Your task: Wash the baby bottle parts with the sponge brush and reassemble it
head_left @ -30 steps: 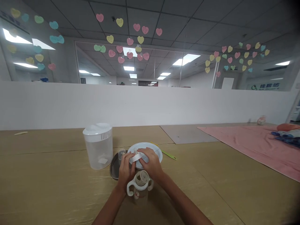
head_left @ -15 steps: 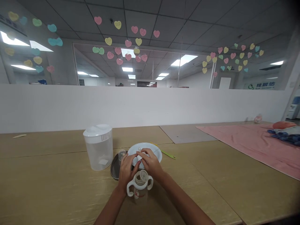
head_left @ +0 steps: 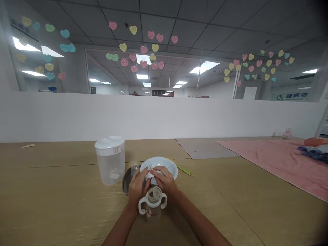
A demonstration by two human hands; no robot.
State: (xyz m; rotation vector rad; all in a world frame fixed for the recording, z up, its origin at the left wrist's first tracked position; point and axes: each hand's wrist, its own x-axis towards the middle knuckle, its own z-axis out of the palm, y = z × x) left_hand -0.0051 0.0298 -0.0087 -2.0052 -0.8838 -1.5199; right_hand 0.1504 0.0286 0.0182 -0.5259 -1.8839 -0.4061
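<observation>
My left hand [head_left: 137, 187] and my right hand [head_left: 166, 181] meet over a white plate [head_left: 164, 160], fingers closed around a baby bottle nipple [head_left: 150, 166] with a white collar. The clear nipple points up between the fingertips. Just below my hands stands a clear baby bottle [head_left: 153, 211] with two white handles. Its mouth is uncovered, and a small clear round piece [head_left: 157, 192] rests at the opening. Beside my left hand is a clear cap [head_left: 134, 168] on a dark grey tray [head_left: 126, 184], which my hand partly covers.
A clear plastic container with a white lid [head_left: 110, 160] stands left of the tray. A green stick-like handle [head_left: 186, 171] lies right of the plate. Farther right, a pink cloth [head_left: 271, 153] covers part of the table. A white wall [head_left: 153, 118] closes off the back.
The view has shifted slightly. Between my fingers, the nipple now shows more fully above the collar, and my fingertips have shifted a little around it. The bottle has stayed in place.
</observation>
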